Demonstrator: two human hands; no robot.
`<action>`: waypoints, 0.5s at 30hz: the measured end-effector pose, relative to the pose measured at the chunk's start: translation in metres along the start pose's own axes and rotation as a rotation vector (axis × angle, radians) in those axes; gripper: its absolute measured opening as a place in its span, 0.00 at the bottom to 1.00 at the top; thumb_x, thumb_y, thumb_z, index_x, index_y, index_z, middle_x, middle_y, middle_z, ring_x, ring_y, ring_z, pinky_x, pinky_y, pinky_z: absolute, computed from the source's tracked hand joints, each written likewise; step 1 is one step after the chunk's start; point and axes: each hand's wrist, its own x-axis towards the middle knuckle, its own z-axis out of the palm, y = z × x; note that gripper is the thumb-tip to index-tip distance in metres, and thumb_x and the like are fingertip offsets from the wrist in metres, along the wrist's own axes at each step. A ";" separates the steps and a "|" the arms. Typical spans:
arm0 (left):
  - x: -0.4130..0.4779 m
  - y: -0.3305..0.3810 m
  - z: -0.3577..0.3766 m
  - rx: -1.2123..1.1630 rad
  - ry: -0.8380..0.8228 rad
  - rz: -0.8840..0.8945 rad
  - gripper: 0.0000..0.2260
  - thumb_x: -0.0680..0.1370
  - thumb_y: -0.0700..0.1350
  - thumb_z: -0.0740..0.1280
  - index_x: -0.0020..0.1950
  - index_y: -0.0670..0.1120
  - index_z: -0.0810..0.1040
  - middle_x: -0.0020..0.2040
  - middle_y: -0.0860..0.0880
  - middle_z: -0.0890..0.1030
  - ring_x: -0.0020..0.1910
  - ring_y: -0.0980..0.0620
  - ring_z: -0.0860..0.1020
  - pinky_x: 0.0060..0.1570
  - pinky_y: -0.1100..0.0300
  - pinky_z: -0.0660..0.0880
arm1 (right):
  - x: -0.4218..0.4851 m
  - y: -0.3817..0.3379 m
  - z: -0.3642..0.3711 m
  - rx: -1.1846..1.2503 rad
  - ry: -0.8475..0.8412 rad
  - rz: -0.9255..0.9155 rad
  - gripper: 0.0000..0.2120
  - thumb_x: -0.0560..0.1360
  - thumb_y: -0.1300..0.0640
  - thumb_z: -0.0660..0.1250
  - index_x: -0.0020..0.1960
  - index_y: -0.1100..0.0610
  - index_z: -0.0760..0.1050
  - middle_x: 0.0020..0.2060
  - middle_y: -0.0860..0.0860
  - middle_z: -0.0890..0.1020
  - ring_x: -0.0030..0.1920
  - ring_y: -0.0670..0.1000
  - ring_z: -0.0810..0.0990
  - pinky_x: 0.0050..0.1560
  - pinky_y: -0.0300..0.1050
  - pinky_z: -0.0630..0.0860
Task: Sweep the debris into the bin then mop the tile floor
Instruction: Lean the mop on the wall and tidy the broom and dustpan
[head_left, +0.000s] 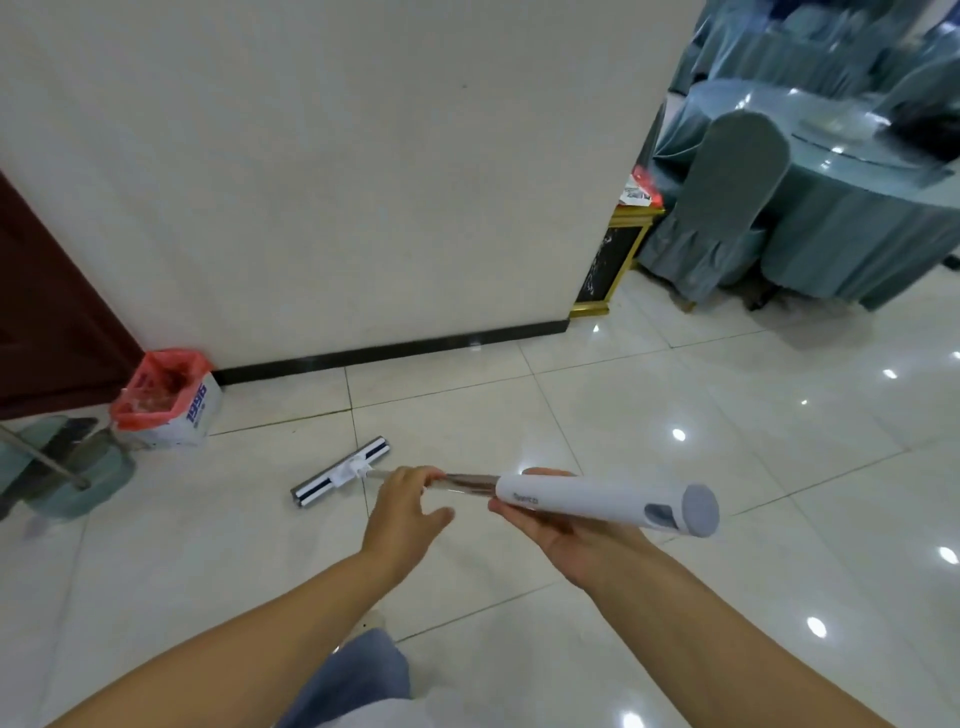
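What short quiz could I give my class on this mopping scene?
1. True or false: the mop head lies on the tile floor.
2. Where does the red-lined bin stand? A) near the wall, left of the mop head; B) under a table; C) on a chair.
3. Which of the hands grips the mop's white handle?
Key: 1 true; 2 A; 3 the right hand; the left hand holds the metal shaft.
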 end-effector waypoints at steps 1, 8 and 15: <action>0.005 0.005 -0.003 -0.004 0.014 0.049 0.18 0.73 0.44 0.72 0.61 0.53 0.74 0.55 0.56 0.73 0.55 0.56 0.71 0.53 0.65 0.67 | -0.001 -0.006 0.007 0.041 0.004 -0.089 0.07 0.75 0.75 0.62 0.44 0.65 0.73 0.39 0.60 0.78 0.44 0.61 0.80 0.47 0.58 0.81; 0.074 0.028 -0.048 0.001 0.189 0.140 0.09 0.73 0.49 0.71 0.53 0.55 0.79 0.48 0.61 0.77 0.49 0.58 0.75 0.52 0.60 0.75 | 0.018 -0.041 0.087 -0.443 -0.006 -0.312 0.15 0.72 0.67 0.72 0.57 0.62 0.76 0.50 0.57 0.82 0.56 0.59 0.81 0.62 0.57 0.76; 0.141 0.036 -0.135 -0.170 0.279 0.179 0.08 0.75 0.45 0.69 0.48 0.59 0.75 0.44 0.61 0.77 0.44 0.58 0.76 0.42 0.69 0.71 | 0.069 -0.086 0.199 -1.011 -0.063 -0.718 0.12 0.73 0.53 0.72 0.46 0.41 0.70 0.41 0.38 0.78 0.42 0.42 0.81 0.42 0.31 0.75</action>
